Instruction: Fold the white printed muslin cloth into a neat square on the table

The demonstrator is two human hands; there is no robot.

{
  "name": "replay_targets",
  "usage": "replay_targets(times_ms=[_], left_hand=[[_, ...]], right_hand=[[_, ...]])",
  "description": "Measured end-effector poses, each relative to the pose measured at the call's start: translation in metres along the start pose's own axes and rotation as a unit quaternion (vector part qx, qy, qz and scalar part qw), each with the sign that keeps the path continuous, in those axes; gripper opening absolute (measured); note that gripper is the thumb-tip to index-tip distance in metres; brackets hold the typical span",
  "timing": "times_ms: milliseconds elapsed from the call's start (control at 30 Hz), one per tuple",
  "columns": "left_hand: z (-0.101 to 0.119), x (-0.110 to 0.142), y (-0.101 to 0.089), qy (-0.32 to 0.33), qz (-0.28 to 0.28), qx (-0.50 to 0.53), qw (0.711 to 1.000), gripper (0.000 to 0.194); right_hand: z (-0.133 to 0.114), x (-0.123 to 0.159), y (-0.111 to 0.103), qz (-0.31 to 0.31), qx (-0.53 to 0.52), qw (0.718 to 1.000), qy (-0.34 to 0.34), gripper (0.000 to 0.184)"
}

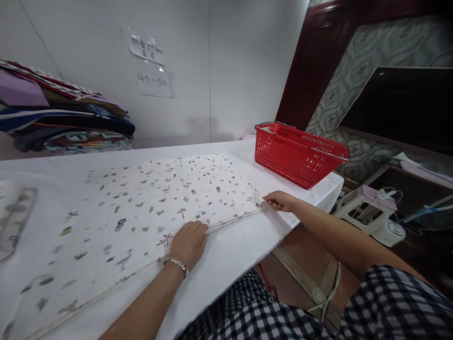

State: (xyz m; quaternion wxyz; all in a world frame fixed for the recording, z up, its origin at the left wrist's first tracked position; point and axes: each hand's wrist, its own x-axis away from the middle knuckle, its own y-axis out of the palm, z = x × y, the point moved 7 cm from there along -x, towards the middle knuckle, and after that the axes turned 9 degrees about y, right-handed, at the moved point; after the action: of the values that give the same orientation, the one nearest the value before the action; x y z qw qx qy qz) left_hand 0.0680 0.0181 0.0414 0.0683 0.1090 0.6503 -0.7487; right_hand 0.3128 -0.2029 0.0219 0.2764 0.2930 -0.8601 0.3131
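Note:
A white cloth (141,212) printed with small flamingos, palms and leaves lies spread in folded layers across the white-covered table. My left hand (188,243), with a silver bracelet at the wrist, rests flat on the cloth's near edge, fingers stretched out over it. At the cloth's near right corner, my right hand (279,201) pinches the fabric between thumb and fingers, and the corner is slightly raised there. The layered near edge runs between both hands.
A red plastic basket (297,153) with metal handles stands at the table's back right. Stacked folded fabrics (71,115) sit at the back left. Another patterned folded cloth (16,212) lies at the left edge. Handwritten paper signs (155,82) hang on the wall.

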Motion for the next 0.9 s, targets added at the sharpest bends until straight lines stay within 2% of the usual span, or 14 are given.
replay_targets(times_ms=[100, 200, 567, 900], left_hand=[[0.0, 0.0, 0.0, -0.003, -0.004, 0.002, 1.0, 0.019], [0.0, 0.0, -0.001, -0.004, -0.004, 0.003, 1.0, 0.019], [-0.003, -0.001, -0.001, -0.012, -0.004, 0.022, 1.0, 0.019], [-0.005, -0.002, 0.001, -0.024, -0.008, 0.045, 0.999, 0.019]], right_hand=[[0.004, -0.001, 0.004, -0.021, 0.033, 0.998, 0.05, 0.03], [0.009, -0.001, 0.003, -0.007, 0.068, 0.995, 0.078, 0.032], [0.006, 0.0, -0.002, 0.071, 0.159, 0.979, 0.108, 0.032], [-0.002, 0.004, 0.002, 0.086, 0.183, 0.971, 0.125, 0.031]])
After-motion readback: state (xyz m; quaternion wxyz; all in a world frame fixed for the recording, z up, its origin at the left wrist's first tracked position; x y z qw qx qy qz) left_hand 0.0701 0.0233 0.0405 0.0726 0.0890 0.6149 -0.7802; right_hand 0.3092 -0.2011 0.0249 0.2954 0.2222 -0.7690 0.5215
